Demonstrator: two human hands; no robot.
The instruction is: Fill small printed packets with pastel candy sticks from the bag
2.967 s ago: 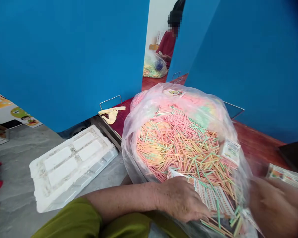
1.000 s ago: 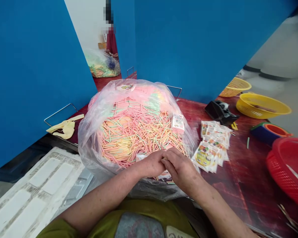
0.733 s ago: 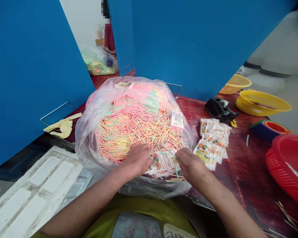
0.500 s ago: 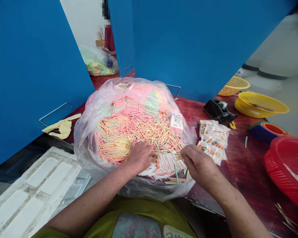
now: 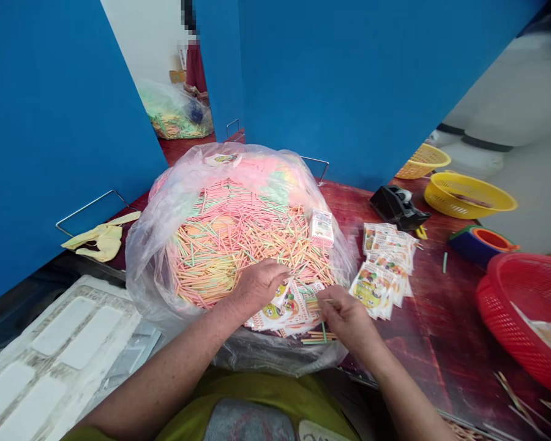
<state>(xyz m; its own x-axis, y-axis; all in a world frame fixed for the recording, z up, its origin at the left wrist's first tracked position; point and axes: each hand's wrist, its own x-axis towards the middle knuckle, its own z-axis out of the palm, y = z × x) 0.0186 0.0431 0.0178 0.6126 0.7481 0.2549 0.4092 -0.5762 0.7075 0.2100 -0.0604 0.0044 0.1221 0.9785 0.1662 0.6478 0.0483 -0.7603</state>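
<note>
A large clear plastic bag (image 5: 142, 263) lies open, full of thin pink, green, yellow and orange sticks (image 5: 239, 226). My left hand (image 5: 261, 285) is closed at the bag's near side, pinching a small printed packet (image 5: 282, 291) between thumb and fingers. More printed packets (image 5: 298, 308) lie beneath it on the bag's front part. My right hand (image 5: 348, 318) is closed around a few thin sticks (image 5: 319, 304), their ends pointing left toward the packets. A few loose sticks (image 5: 319, 337) rest just below. Right of the bag, overlapping printed packets (image 5: 379, 282) lie on the table.
A black tape dispenser (image 5: 398, 208) stands behind the packets. Yellow baskets (image 5: 471, 196), nested coloured bowls (image 5: 482, 245) and a red basket (image 5: 523, 312) line the right side. Blue panels (image 5: 349, 92) rise behind. A yellow cloth (image 5: 101, 241) and a white foam lid (image 5: 59, 343) are at left.
My right hand has moved left and down, closer to my left hand, still with sticks. My left hand has turned and now has a packet at its fingertips. The view has shifted slightly right.
</note>
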